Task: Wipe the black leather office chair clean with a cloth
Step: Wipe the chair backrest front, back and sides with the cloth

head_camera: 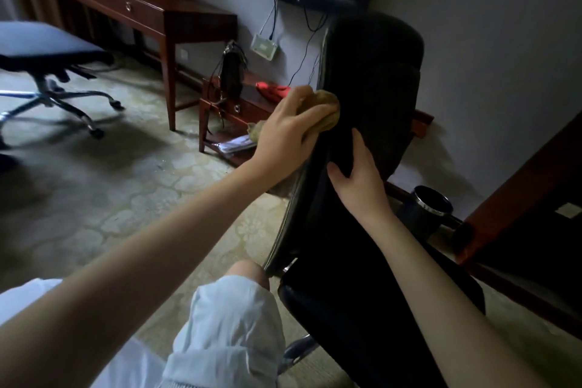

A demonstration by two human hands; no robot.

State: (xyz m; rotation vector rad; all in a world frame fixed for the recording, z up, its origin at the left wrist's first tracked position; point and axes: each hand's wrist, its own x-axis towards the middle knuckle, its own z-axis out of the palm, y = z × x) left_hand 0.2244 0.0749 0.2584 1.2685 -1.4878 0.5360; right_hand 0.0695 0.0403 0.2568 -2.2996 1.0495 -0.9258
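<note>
Left hand (293,131) clutching cloth (327,102) against black chair (374,79), right hand (359,176) grip apparently released, flat on backrest

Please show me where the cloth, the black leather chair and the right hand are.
cloth (325,100): head view, its bunched upper part.
black leather chair (381,79): head view, upper backrest.
right hand (359,181): head view, back of the hand.

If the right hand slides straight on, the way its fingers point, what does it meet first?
The right hand lies on the chair back, fingers pointing up. Sliding on, it probably meets only more leather, passing close beside the cloth that the left hand holds; it might brush that.
</note>
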